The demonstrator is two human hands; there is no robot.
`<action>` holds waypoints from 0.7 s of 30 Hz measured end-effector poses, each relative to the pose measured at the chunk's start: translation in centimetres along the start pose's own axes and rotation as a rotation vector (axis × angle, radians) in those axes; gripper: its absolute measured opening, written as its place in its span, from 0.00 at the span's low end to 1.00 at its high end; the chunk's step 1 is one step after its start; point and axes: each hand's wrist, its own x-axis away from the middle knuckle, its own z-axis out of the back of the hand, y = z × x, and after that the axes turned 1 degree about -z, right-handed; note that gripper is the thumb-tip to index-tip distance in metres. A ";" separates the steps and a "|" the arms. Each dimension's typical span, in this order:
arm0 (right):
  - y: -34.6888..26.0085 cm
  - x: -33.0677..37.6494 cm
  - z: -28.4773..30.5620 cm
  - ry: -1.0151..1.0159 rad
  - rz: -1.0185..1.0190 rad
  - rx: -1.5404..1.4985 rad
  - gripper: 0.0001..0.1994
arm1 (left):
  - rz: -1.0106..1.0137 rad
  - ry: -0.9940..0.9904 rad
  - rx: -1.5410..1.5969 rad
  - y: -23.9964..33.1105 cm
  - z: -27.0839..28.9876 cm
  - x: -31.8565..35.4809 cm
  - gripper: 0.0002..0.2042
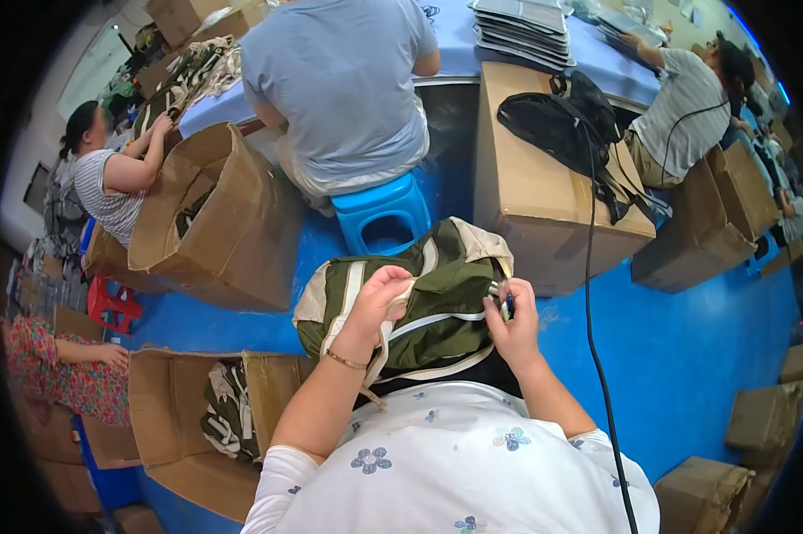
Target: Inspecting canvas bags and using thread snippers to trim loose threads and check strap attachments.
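An olive-green duffel bag with cream end panels and white webbing lies across my lap. My left hand is closed in a pinch on a cream strap at the bag's near left side. At the bag's right end, my right hand is closed, its thumb and fingers around a small thing with a blue part; its kind cannot be made out. A white band, perhaps the zip, runs across the bag between both hands.
At my left, an open carton holds more green-and-cream bags. A black cable hangs down at my right. Ahead are a blue stool with a seated person, a large carton bearing a black bag, and another open carton.
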 end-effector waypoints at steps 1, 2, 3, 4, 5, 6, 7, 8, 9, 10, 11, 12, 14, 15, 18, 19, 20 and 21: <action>-0.3 -0.3 -0.1 0.009 0.055 0.009 0.12 | 0.010 0.004 0.024 0.1 -0.2 -0.1 0.05; -0.6 -0.6 -0.1 0.018 0.111 0.019 0.13 | 0.026 0.040 0.048 0.1 -0.5 -0.2 0.05; -1.0 -1.3 0.2 -0.036 0.063 -0.019 0.13 | 0.031 0.037 0.045 0.1 -0.5 -0.2 0.05; -1.1 -1.9 0.2 -0.085 0.083 -0.023 0.14 | 0.033 -0.004 0.041 0.2 -0.5 -0.2 0.05; -1.1 -2.5 0.1 -0.133 0.104 -0.027 0.14 | 0.034 -0.045 0.037 0.3 -0.4 -0.1 0.06; -1.3 -3.0 0.0 -0.218 0.025 -0.088 0.13 | 0.040 -0.051 0.036 0.4 -0.5 0.0 0.06; 0.1 -2.8 0.0 -0.262 -0.041 -0.029 0.13 | 0.031 -0.100 0.046 0.7 -0.8 0.2 0.06; 1.7 -2.4 -0.1 -0.307 -0.107 0.029 0.12 | 0.021 -0.147 0.057 0.8 -1.0 0.3 0.07; 1.8 -2.6 -0.1 -0.274 -0.132 -0.030 0.11 | 0.031 -0.164 0.049 1.2 -0.9 0.5 0.09; 1.9 -2.6 0.0 -0.275 -0.127 -0.033 0.11 | -0.010 -0.147 -0.155 1.3 -1.0 0.9 0.11; 1.7 -2.6 0.1 -0.268 -0.155 -0.080 0.11 | -0.053 -0.124 -0.358 1.4 -1.1 1.5 0.12; 1.7 -2.4 0.1 -0.260 -0.184 -0.128 0.10 | 0.009 -0.154 -0.572 2.8 -1.0 2.5 0.14; 2.5 -1.8 0.4 -0.317 -0.215 -0.187 0.10 | -0.327 -0.083 -1.195 4.9 -2.0 4.4 0.13; 2.8 -1.5 0.5 -0.355 -0.244 -0.205 0.10 | -0.497 -0.063 -1.201 6.8 -4.1 5.9 0.12; 4.1 -0.6 0.6 -0.330 -0.254 -0.221 0.09 | -0.861 -0.161 -1.037 12.6 -9.2 11.3 0.15; 4.4 -0.3 0.5 -0.327 -0.282 -0.253 0.09 | -1.040 -0.198 -0.982 13.9 -10.4 13.3 0.16; 5.1 0.1 0.7 -0.330 -0.305 -0.252 0.09 | -1.086 -0.221 -0.740 14.7 -11.8 14.3 0.18; 5.3 0.1 0.7 -0.343 -0.320 -0.264 0.08 | -1.116 -0.408 -0.799 17.0 -12.6 15.2 0.23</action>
